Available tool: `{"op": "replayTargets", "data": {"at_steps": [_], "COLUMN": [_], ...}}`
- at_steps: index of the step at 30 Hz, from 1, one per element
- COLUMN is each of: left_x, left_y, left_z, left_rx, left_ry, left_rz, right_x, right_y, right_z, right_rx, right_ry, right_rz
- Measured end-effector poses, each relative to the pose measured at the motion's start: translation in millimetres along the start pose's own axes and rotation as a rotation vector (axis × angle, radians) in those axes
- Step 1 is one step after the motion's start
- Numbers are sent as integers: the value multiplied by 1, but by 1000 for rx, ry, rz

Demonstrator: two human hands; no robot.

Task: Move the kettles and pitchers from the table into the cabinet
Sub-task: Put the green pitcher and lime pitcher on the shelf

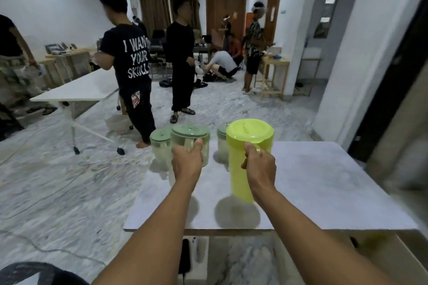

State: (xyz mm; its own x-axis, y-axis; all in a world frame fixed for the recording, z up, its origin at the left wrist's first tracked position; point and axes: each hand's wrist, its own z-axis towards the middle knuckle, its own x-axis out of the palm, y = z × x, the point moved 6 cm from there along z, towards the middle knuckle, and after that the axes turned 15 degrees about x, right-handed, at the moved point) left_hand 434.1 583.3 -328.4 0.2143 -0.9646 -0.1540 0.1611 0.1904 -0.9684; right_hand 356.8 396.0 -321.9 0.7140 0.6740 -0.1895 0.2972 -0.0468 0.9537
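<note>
Both hands grip pitcher handles above a white tabletop — the left hand closed on a clear pitcher with a green lid, the right hand closed on a lime-yellow pitcher held clear of the surface, its shadow below. Two more green-lidded pitchers — one at the far left, another behind the yellow one — stand at the tabletop's far edge.

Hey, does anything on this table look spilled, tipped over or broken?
Nothing stands out. The yellow pitcher in the right hand and the clear pitcher in the left hand are upright, lids on. The table shows no spill.
</note>
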Motion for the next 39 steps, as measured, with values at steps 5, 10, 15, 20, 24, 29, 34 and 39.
{"op": "replayTargets", "data": {"at_steps": [5,10,15,20,24,29,34,39], "left_x": [79,155,218,259,286,347,417,490], "left_y": [-87,-189,-276,-340,-378,-417,-424,-415], "left_z": [-77,-187,-302,-420,-498,-565,-610,-633], "left_rx": [130,240,364,474,532,520,438,403], "left_ry": [134,308,503,641,755,821,843,840], "left_rz": [-148,-258,-393,-486,-538,-568,-553,-486], "right_x": [-164,-321,-459,-572,-647,-742,-809,-865], "right_y": [30,48,58,57,56,46,38,34], "right_z": [-34,-81,-147,-201,-224,-217,-185,-127], "right_rx": [-118,-167,-208,-210,-230,-234,-212,-190], "right_ry": [-387,-777,-1114,-1385,-1479,-1487,-1442,-1410], "right_rz": [109,159,188,237,231,244,204,200]}}
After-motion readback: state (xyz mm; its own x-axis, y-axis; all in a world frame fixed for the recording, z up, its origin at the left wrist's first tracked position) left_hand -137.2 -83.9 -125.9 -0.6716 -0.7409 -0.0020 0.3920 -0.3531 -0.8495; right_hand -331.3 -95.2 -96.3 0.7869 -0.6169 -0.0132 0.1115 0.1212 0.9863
